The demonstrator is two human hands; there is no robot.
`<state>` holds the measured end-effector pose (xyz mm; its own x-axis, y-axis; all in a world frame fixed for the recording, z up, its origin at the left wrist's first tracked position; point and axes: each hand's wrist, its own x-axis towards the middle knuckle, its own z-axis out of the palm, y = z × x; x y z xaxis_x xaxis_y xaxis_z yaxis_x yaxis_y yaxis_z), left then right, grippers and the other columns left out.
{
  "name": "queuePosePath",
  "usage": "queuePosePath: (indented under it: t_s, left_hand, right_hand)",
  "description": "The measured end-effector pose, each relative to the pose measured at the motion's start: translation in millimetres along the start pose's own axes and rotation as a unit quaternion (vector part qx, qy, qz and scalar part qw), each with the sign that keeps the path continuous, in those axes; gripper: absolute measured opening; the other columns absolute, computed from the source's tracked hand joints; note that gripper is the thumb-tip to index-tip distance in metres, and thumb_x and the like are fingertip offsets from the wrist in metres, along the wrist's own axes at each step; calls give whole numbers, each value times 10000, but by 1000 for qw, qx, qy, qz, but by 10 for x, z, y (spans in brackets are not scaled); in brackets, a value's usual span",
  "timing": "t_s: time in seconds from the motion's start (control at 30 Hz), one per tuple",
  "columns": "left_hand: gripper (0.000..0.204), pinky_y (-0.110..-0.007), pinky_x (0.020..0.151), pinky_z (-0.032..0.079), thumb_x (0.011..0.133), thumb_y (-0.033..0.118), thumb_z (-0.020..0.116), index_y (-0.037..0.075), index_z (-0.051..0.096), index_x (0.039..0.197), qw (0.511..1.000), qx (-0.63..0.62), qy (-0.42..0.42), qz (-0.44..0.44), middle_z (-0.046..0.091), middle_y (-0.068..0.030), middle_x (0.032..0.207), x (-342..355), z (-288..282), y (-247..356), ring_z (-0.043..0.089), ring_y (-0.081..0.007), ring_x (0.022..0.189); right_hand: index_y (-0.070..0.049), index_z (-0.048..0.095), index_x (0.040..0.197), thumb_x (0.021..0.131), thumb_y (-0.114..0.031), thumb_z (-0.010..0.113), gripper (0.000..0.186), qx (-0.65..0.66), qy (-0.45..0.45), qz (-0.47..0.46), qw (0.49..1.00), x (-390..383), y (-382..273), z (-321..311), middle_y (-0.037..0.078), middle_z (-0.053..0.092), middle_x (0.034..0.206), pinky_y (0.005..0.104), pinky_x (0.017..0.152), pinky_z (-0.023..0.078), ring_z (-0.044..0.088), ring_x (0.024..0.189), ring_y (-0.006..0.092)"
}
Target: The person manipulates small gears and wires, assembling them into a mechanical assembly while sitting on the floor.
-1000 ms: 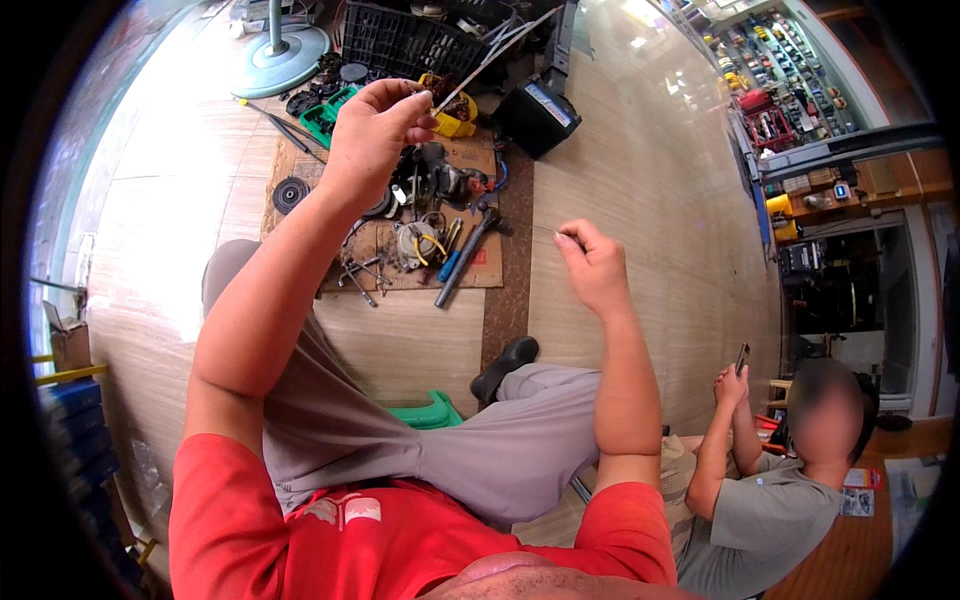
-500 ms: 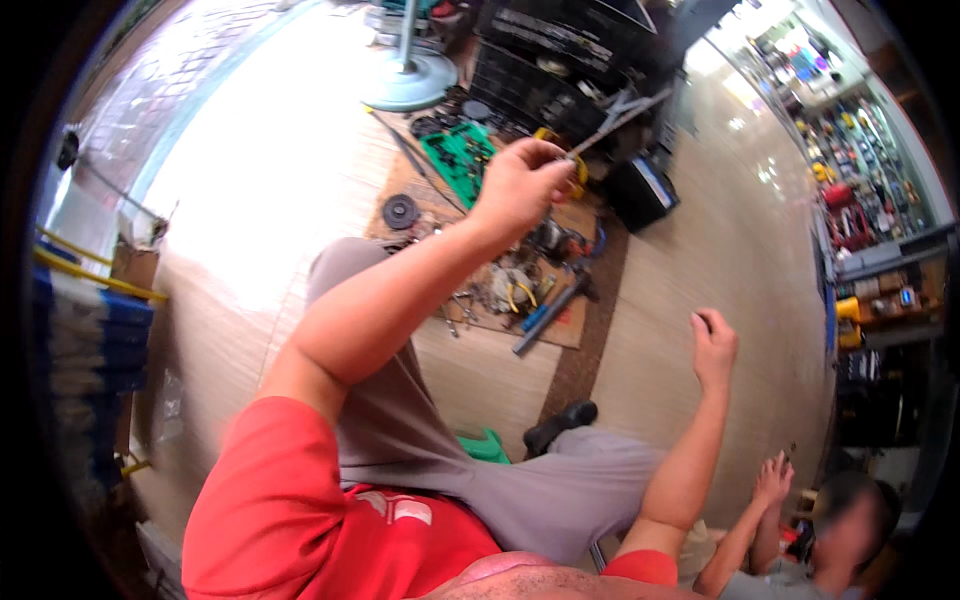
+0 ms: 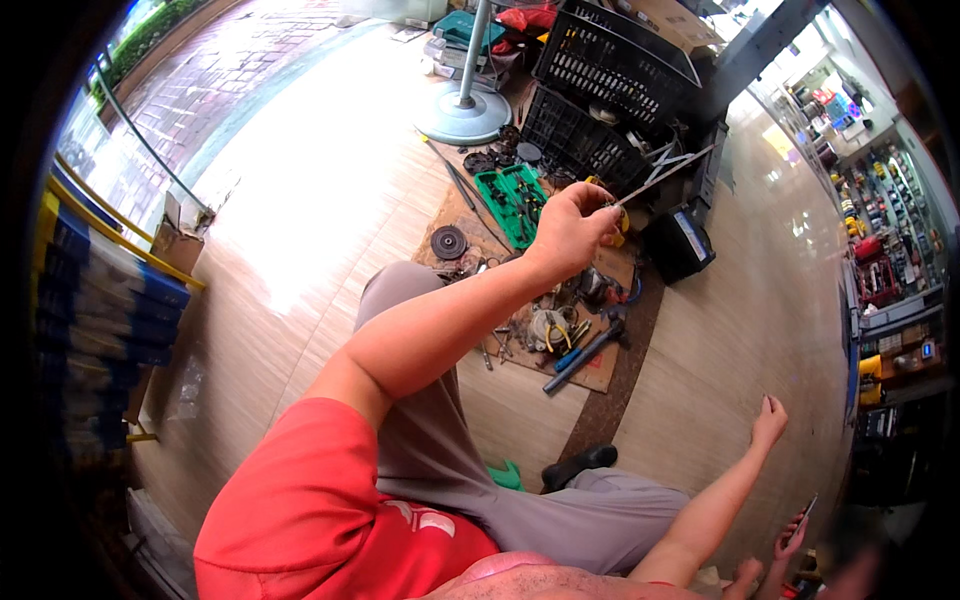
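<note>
My left hand [image 3: 578, 232] is raised over the cardboard sheet [image 3: 598, 376] on the floor, thumb and fingertips pinched on one end of a thin metal rod [image 3: 668, 175]. The rod slants away to the far right, past the black crates. My right hand [image 3: 768, 422] is held out over the floor at the right, its fingers curled into a pinch; whether something small sits in them is too small to see. Beneath the left hand lie an open green tool case [image 3: 512, 207], a hammer [image 3: 588, 354] with a blue-and-grey handle, yellow-handled pliers [image 3: 557, 335] and dismantled parts.
Black crates [image 3: 620, 65] stack at the back, beside a black box [image 3: 680, 245]. A stand with a round base [image 3: 463, 115] is left of them. Blue stacked goods [image 3: 110, 290] fill the left edge. At lower right, another person's hand holds a phone [image 3: 808, 512]. Shelves line the right.
The whole view has shifted. My left hand keeps its pinch on the metal rod. My right hand has moved rightward and closer to me. The other person now sits lower in the picture.
</note>
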<state>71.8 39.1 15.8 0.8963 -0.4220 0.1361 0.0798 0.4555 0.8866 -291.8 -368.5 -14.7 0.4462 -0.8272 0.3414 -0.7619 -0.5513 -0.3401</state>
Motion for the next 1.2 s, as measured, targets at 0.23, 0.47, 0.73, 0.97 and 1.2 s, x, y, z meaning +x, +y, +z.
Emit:
queuePosePath:
  t_s: [0.23, 0.47, 0.73, 0.97, 1.2]
  left_hand:
    - [158, -225, 598, 500, 904, 75, 637, -42, 580, 995, 1000, -11, 14, 4, 647, -78, 856, 61, -21, 10, 612, -107, 688]
    - [157, -222, 598, 515, 893, 64, 651, -28, 584, 1002, 1000, 2, -8, -2, 644, -61, 850, -15, 7, -79, 634, -109, 716]
    - [166, -236, 609, 514, 901, 76, 639, -22, 580, 1021, 998, 41, -36, 13, 646, -60, 876, -51, 125, -218, 623, -104, 708]
    - [174, -240, 618, 512, 893, 91, 658, -20, 589, 1008, 993, 100, -58, 10, 635, -43, 849, -127, 165, -332, 603, -86, 704]
    - [189, -282, 658, 508, 851, 49, 693, -25, 597, 996, 964, 195, -158, 86, 653, -75, 830, -447, 320, -519, 606, -114, 739]
  right_hand:
    - [-35, 695, 1094, 926, -224, 562, 286, -68, 112, 143, 981, 130, 924, -9, 172, 693, 1063, 406, 850, 489, 645, 983, 373]
    - [-3, 644, 1165, 970, -224, 468, 344, -93, 345, 79, 931, 188, 784, -198, 193, 668, 1116, 442, 913, 474, 629, 996, 392]
    - [68, 615, 1086, 860, -95, 574, 282, -175, -75, 85, 978, 192, 1478, 332, 207, 671, 1037, 434, 786, 501, 634, 969, 368]
    - [54, 554, 1273, 856, -108, 625, 453, 0, -209, 96, 973, 189, 483, 559, 175, 642, 1199, 377, 833, 511, 636, 1042, 254]
    - [25, 488, 1347, 955, -98, 534, 413, 358, -236, -28, 903, -709, -1880, 300, 100, 584, 1275, 262, 678, 536, 606, 965, 144]
